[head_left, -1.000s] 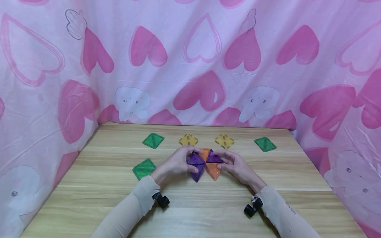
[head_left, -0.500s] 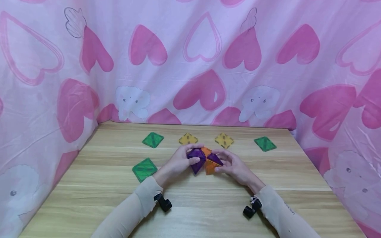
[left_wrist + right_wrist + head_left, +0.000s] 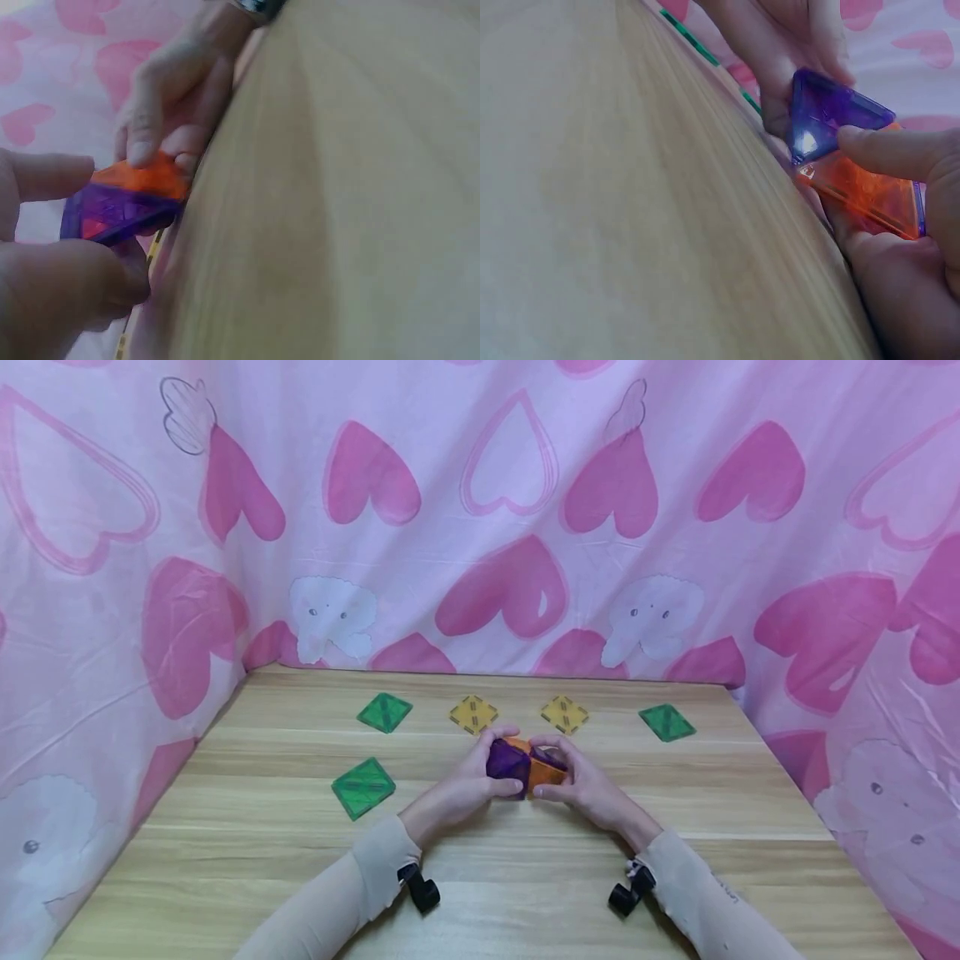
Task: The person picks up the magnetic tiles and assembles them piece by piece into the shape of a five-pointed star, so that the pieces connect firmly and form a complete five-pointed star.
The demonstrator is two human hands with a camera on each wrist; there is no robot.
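Purple triangular magnetic tiles (image 3: 508,762) and orange triangular magnetic tiles (image 3: 545,771) are joined edge to edge in a folded, raised shape at mid-table. My left hand (image 3: 474,777) grips the purple side, thumb in front and fingers behind. From the other side my right hand (image 3: 588,783) pinches the orange part, and another purple tile shows beside its fingers. In the right wrist view a purple tile (image 3: 832,112) meets an orange tile (image 3: 866,191) at an angle. The left wrist view has a purple tile (image 3: 116,211) below an orange one (image 3: 146,178). Fingers hide the shape's far side.
Behind the hands lie two yellow tile diamonds (image 3: 474,715) on the wooden table (image 3: 495,893). Green diamonds lie at the back left (image 3: 385,712) and back right (image 3: 667,722). A larger green tile square (image 3: 363,788) sits left of my left hand. A pink heart-patterned curtain (image 3: 420,552) surrounds the table.
The spread fan of purple and orange tiles has folded up into a compact, raised shape. My left hand has shifted right, nearer my right hand, which has moved little.
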